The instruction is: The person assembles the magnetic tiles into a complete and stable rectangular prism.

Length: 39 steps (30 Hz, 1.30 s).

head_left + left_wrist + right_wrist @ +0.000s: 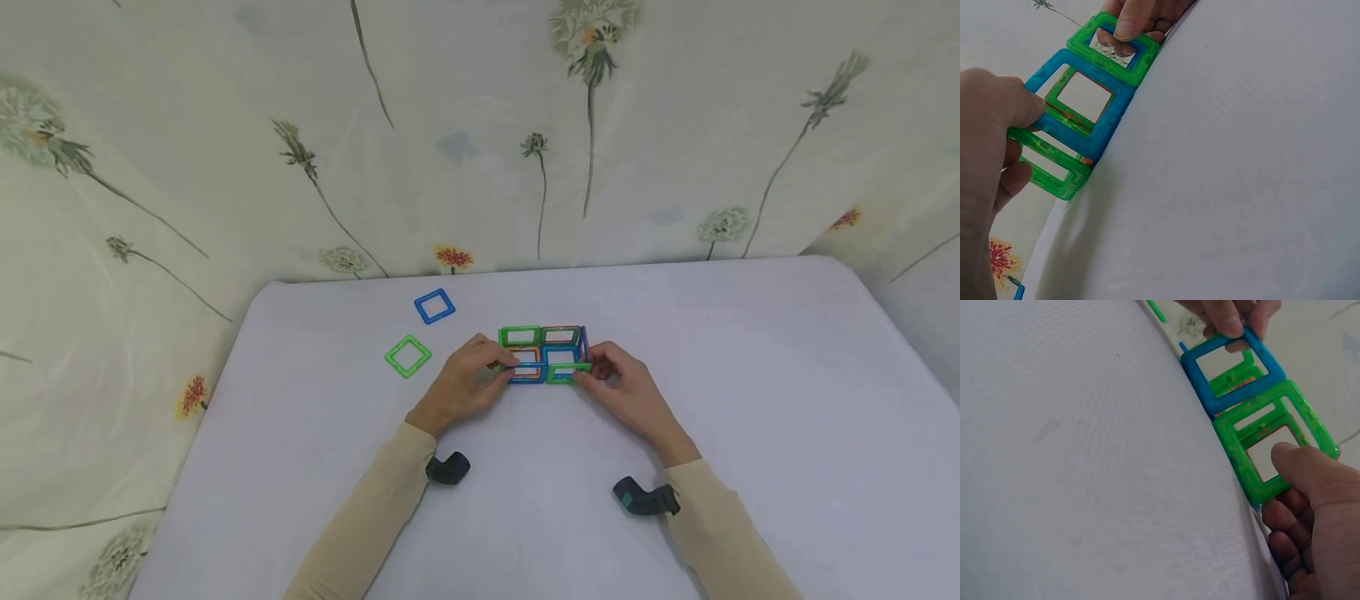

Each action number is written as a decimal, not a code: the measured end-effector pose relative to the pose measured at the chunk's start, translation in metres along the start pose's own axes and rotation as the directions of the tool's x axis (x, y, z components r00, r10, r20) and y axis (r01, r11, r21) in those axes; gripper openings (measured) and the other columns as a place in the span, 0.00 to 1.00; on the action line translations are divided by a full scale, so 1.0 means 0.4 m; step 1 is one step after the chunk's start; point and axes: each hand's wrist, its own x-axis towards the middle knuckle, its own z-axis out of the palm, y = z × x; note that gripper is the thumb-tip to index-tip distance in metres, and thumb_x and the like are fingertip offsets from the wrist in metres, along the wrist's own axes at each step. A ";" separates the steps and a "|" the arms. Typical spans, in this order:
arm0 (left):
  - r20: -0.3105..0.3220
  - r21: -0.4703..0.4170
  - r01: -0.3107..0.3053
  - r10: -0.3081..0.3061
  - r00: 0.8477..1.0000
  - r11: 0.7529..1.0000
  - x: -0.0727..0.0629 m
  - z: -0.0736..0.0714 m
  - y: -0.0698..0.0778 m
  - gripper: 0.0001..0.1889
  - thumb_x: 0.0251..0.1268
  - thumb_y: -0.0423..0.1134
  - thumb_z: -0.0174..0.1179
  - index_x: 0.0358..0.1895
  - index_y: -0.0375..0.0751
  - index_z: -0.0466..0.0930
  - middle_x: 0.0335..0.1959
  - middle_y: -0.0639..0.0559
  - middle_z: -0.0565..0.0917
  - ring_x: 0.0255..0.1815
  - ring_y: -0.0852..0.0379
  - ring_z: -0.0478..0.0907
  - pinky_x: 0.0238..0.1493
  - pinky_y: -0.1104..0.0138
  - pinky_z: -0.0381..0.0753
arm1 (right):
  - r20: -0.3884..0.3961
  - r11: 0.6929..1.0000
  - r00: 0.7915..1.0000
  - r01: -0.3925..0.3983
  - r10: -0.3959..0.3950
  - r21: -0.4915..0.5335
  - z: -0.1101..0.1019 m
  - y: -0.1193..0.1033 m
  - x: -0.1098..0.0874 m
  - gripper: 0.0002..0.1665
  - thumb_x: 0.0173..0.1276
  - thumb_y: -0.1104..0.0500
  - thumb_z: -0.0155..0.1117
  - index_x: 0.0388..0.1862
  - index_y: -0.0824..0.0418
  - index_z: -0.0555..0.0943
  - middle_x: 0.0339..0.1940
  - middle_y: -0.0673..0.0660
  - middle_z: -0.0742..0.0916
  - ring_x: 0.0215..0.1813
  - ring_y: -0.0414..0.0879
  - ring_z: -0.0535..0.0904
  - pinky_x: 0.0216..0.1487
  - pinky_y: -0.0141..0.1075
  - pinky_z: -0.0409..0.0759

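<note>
A low box of see-through magnetic frame tiles sits on the white table in the head view. Its back wall has a green tile (521,328) beside a reddish-brown one (561,327), and a purple tile (584,342) stands at the right end. My left hand (468,379) pinches the blue front tile (1199,381) near its left side. With thumb on its face and fingers behind, my right hand (626,396) holds the green front tile (1233,453). Both front tiles stand side by side. A green tile (1054,187) at the left end is close to my left fingers.
To the left of the box lie a loose blue tile (422,312) and a loose green tile (397,366), flat on the table (300,400). Behind the table's back edge hangs a flowered cloth (480,200). Black cameras (447,468) extend from both wrists.
</note>
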 end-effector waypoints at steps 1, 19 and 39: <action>0.000 0.002 -0.002 0.002 1.000 1.000 0.000 0.000 -0.001 0.07 0.62 0.36 0.61 0.43 0.46 0.80 0.41 0.57 0.83 0.43 0.64 0.72 0.47 0.75 0.77 | 0.000 1.000 1.000 0.003 -0.003 -0.002 0.000 0.001 0.001 0.15 0.63 0.53 0.66 0.46 0.53 0.75 0.33 0.49 0.80 0.37 0.39 0.73 0.39 0.26 0.71; 0.006 -0.039 -0.010 0.010 1.000 0.999 0.009 0.004 -0.004 0.08 0.63 0.35 0.60 0.44 0.45 0.79 0.42 0.57 0.82 0.41 0.64 0.72 0.44 0.76 0.75 | -0.011 1.000 1.000 -0.005 0.005 0.008 -0.003 0.014 0.005 0.16 0.62 0.53 0.68 0.45 0.54 0.75 0.35 0.49 0.82 0.37 0.39 0.74 0.40 0.24 0.72; -0.036 -0.097 0.026 -0.029 0.999 0.995 -0.005 0.014 -0.010 0.12 0.63 0.35 0.59 0.50 0.48 0.78 0.45 0.56 0.82 0.38 0.67 0.73 0.41 0.76 0.77 | -0.012 1.000 1.000 0.026 -0.026 -0.003 0.003 0.004 0.004 0.16 0.62 0.53 0.67 0.46 0.53 0.75 0.33 0.48 0.81 0.36 0.38 0.73 0.39 0.24 0.71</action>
